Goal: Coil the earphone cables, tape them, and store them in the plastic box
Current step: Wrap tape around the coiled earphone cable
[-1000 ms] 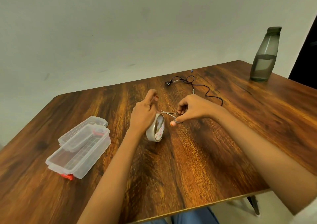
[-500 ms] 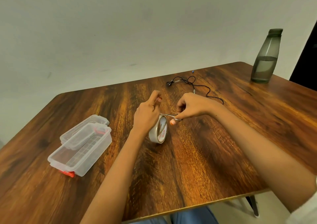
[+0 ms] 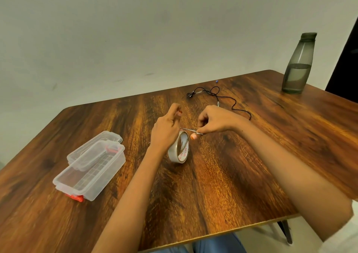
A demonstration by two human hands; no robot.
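Now left hand [image 3: 164, 131] grips tape roll [image 3: 179, 149] standing on counter [image 3: 232, 175]. Right hand [image 3: 215, 120] pinches small scissors [image 3: 188, 129] over roll. Earphone cable [image 3: 222, 97] lies behind hands. Plastic box [image 3: 91, 173] sits left, open.

Our bare forearms reached from the lower frame to its centre. Our left hand [image 3: 165, 131] gripped the tape roll [image 3: 180, 148], fingers [image 3: 174, 113] curled. Our right hand [image 3: 215, 121], just beside, pinched small scissors [image 3: 188, 129].
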